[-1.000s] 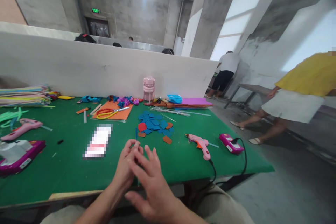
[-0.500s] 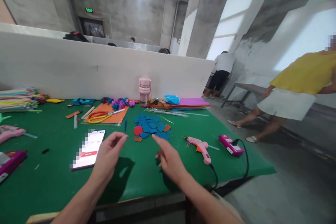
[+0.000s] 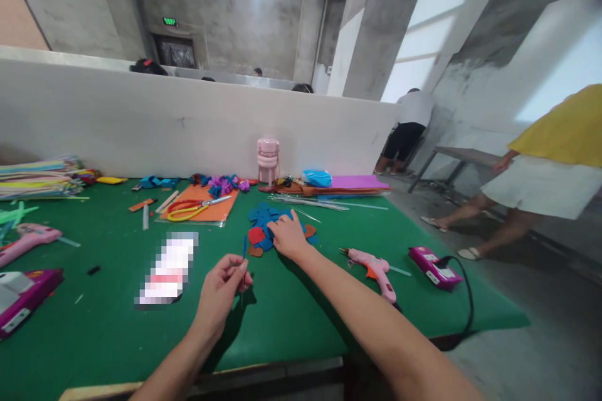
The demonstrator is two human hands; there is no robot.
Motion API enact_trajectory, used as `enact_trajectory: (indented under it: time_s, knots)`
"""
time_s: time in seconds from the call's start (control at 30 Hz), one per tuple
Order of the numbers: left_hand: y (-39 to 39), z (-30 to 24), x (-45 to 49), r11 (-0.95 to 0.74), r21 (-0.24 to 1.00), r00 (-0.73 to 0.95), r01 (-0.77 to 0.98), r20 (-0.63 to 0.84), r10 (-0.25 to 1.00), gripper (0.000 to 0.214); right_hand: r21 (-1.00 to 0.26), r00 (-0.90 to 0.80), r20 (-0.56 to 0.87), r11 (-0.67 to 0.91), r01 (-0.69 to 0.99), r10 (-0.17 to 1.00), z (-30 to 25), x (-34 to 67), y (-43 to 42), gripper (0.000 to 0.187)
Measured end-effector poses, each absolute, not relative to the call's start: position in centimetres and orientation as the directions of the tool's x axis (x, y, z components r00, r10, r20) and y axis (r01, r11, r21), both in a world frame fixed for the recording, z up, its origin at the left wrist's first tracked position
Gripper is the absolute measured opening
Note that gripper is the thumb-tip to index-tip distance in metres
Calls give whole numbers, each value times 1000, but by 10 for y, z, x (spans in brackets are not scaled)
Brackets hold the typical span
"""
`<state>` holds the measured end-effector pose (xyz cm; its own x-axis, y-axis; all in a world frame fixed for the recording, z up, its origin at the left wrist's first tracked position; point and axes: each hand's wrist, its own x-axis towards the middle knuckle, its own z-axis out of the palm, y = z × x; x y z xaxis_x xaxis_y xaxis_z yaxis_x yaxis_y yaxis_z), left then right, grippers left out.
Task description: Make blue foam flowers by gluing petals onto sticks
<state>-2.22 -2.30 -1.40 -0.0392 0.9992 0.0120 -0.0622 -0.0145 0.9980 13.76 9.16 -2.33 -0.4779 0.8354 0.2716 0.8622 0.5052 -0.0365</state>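
Observation:
My left hand [image 3: 222,291] is closed in a pinch around a thin stem with a narrow dark blue tip [image 3: 244,245], held upright above the green table. Part of the stem shows faintly below my fingers. My right hand [image 3: 292,239] rests on a pile of blue felt pieces [image 3: 260,215], its fingers apart and touching them. A finger stretches over the pile, and the hand covers its right part. A red felt piece [image 3: 256,236] and a brown felt piece [image 3: 255,252] lie at the pile's near left edge.
A pink glue gun [image 3: 376,270] and a purple power box [image 3: 435,268] lie to the right. Left are a phone [image 3: 169,269], scissors [image 3: 190,210] on an orange sheet and another pink glue gun [image 3: 35,239]. Behind stand a pink bottle [image 3: 268,160] and a white partition [image 3: 211,119].
My right hand has moved forward from the table's near side onto the blue felt pile. The left hand, still pinching the blue-tipped stem, sits lower and further right. The view has shifted slightly.

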Motion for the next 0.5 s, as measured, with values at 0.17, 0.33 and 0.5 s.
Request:
enact_trajectory:
  time_s: [0.17, 0.33, 0.5]
  knots:
    - [-21, -13, -24, 6, 997, -17, -75, -7, 1000, 25, -286, -302, 340, 404, 869, 890, -22, 141, 99, 16]
    - [-21, -9, -24, 11, 996, -24, -89, -13, 1000, 26, -511, -20, 375, 225, 830, 927, -3, 178, 90, 27]
    - [-26, -7, -18, 43, 984, 19, -173, -40, 999, 24, -766, 40, 335, 247, 593, 942, 12, 201, 36, 21]
